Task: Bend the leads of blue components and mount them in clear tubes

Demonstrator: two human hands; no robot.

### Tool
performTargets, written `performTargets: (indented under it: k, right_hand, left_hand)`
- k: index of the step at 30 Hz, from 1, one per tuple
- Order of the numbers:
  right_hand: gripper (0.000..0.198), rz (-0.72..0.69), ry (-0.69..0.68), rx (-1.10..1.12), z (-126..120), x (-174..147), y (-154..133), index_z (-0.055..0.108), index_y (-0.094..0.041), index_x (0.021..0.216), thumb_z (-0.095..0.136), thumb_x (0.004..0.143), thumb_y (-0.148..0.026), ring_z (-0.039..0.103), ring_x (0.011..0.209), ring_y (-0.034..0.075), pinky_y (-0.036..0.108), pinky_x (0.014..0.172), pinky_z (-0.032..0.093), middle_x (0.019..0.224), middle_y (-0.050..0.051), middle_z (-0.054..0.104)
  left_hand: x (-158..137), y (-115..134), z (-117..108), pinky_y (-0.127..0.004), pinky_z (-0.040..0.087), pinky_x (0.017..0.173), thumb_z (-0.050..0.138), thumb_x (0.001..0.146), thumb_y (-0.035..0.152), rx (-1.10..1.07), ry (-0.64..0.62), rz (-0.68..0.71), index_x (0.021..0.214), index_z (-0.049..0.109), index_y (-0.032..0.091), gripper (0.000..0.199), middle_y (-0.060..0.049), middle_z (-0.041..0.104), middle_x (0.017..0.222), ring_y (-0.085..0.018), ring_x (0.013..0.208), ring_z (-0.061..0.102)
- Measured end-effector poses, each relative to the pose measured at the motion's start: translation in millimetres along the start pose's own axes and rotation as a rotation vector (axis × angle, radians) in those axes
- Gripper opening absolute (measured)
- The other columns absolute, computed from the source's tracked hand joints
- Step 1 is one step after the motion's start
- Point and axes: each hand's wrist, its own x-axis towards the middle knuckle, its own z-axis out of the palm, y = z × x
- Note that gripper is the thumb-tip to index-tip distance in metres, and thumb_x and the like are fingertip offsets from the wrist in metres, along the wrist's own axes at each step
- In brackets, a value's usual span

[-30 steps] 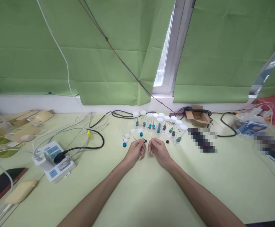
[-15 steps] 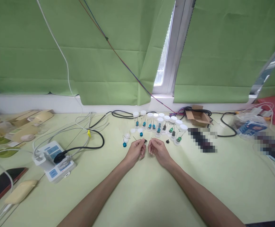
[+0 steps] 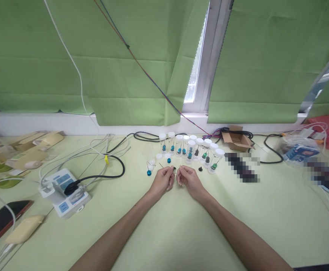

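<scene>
My left hand (image 3: pixel 163 178) pinches one small dark piece (image 3: pixel 175 168) at the fingertips, between my two hands. My right hand (image 3: pixel 189 180) has its fingers drawn together; whether they grasp anything, I cannot tell. Beyond: ten white-capped vials (image 3: pixel 191 144), two teal balls (image 3: pixel 149 172) outside them.

1. On the table (image 3: pixel 164 233), vials (image 3: pixel 190 153) are stood behind the left hand (image 3: pixel 163 178) and right hand (image 3: pixel 189 179)
2. A power strip (image 3: pixel 65 206) is placed left of the hands
3. A box (image 3: pixel 237 141) is set right of the vials
4. Blinds (image 3: pixel 266 64) are hung behind the table
</scene>
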Motion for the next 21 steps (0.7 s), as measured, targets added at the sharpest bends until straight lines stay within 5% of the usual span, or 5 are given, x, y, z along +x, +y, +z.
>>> performTargets:
  k: [21]
  right_hand:
    - [0.035, 0.044, 0.136, -0.004, -2.4, 5.7, 9.3, 0.059, -0.016, 0.074, 0.066, 0.078, -0.05, 0.047, 0.041, 0.008, 0.02, 0.041, 0.033, 0.052, -0.001, 0.059]
  left_hand:
    - [-10.6, 4.3, 7.7, -0.024, 0.028, 0.047, 0.046, 0.089, 0.046, 0.467, 0.225, 0.233, 0.059, 0.041, 0.02, 0.04, 0.006, 0.04, 0.047, -0.01, 0.044, 0.036]
